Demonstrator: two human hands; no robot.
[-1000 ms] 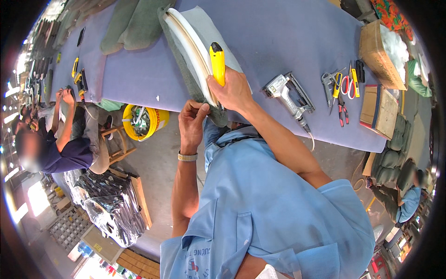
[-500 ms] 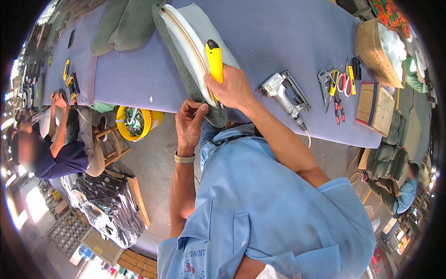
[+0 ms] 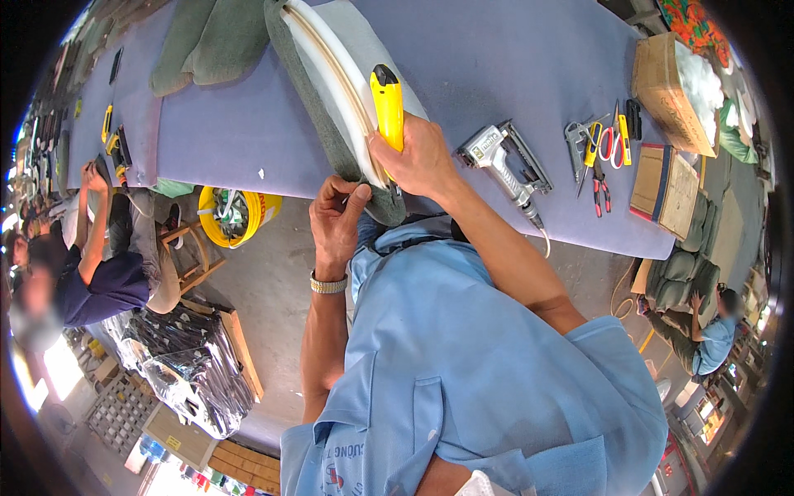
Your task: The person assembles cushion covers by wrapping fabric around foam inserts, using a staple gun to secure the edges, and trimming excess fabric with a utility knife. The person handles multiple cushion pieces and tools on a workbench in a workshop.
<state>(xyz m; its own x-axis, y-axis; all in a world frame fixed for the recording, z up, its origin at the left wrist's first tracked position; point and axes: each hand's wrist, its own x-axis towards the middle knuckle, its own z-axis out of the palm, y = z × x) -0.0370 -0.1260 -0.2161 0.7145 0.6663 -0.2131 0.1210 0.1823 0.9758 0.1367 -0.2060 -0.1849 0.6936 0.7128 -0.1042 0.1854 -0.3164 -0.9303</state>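
Note:
A long curved padded piece, with dark grey-green fabric (image 3: 314,116) along its left side, a white foam band (image 3: 331,70) and a thin brown strip, lies across the near table edge. My left hand (image 3: 335,219) pinches the fabric at the near end between thumb and fingers. In my right hand (image 3: 420,157) is a yellow utility knife (image 3: 389,112), its black butt end up and its lower end at the fabric beside my left fingertips. The blade is too small to make out. Light grey cloth (image 3: 351,33) shows on the piece's far right side.
Right of my hands lies a staple gun (image 3: 504,169) with a hose. Beyond it are scissors (image 3: 612,147), pliers (image 3: 602,198) and a cardboard box (image 3: 674,91). A yellow bucket (image 3: 269,211) stands at left below the table edge. Co-workers sit at far left and right.
My right hand and the knife have shifted slightly right and down along the near end. My left hand keeps its pinch in nearly the same place.

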